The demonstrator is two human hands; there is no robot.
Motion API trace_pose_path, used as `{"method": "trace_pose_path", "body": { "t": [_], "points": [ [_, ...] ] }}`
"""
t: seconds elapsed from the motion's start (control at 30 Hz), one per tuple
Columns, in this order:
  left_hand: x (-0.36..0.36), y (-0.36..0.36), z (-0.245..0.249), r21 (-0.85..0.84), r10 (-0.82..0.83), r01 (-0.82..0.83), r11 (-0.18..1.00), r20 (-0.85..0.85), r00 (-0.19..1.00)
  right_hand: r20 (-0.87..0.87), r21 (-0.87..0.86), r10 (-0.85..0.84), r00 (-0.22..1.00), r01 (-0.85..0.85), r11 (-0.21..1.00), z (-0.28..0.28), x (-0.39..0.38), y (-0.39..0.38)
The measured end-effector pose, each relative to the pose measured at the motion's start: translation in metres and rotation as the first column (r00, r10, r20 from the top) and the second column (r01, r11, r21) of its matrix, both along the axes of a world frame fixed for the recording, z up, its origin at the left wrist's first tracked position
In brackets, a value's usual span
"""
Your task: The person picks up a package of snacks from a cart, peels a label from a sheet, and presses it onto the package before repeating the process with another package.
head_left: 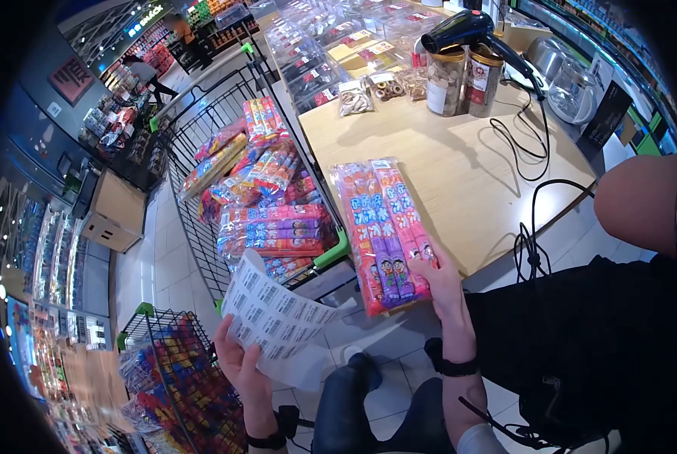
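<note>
My left hand [242, 365] grips the edge of a curling sheet of barcode labels [267, 314], fingers and thumb closed on it. The sheet hangs in front of the shopping cart, with several rows of printed labels showing. At the table's near edge, my right hand [438, 276] holds the lower right corner of a clear plastic pack of tube-shaped snacks [380, 227], thumb on top and the other fingers mostly hidden. The pack is red, purple and pink with cartoon figures. It lies on the wooden table [459, 181], its lower end at the edge.
A shopping cart [195, 234] holds several similar snack packs [274, 231]. Below left stands another basket [176, 371] of colourful packs. Tubs [446, 83], a hair dryer [459, 32] and its cable [531, 144] are on the table. Two people [151, 79] stand far off.
</note>
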State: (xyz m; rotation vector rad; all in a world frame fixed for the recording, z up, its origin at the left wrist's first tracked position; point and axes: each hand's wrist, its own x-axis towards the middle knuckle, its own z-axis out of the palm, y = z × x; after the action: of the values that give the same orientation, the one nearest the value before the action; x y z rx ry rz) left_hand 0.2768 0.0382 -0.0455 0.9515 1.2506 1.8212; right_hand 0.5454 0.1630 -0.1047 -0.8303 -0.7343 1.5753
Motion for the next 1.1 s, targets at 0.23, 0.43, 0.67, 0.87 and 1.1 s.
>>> {"method": "trace_pose_path", "body": {
  "t": [0.23, 0.43, 0.67, 0.87, 1.1],
  "points": [
    [0.013, 0.005, 0.003, -0.03, -0.026, 0.027, 0.999, 0.026, 0.999, 0.508, 0.083, -0.017, 0.861, -0.029, 0.996, -0.001, 0.028, -0.008],
    [0.015, 0.006, 0.007, -0.027, -0.04, 0.038, 0.999, -0.087, 0.995, 0.823, 0.164, -0.14, 0.55, 0.005, 0.986, -0.001, 0.024, -0.013],
    [0.022, 0.004, 0.011, -0.04, -0.116, 0.111, 0.993, -0.173, 0.978, 0.954, 0.297, -0.296, 0.048, -0.03, 0.954, 0.035, 0.024, -0.028],
    [0.029, -0.007, 0.003, -0.119, -0.338, 0.317, 0.941, -0.294, 0.894, -0.008, 0.263, 0.118, 0.993, -0.112, 0.958, 0.046, -0.034, -0.032],
    [0.025, -0.009, -0.007, -0.231, -0.477, 0.419, 0.878, -0.483, 0.734, -0.176, 0.153, 0.338, 0.925, -0.313, 0.937, 0.052, -0.048, -0.034]
  ]
}}
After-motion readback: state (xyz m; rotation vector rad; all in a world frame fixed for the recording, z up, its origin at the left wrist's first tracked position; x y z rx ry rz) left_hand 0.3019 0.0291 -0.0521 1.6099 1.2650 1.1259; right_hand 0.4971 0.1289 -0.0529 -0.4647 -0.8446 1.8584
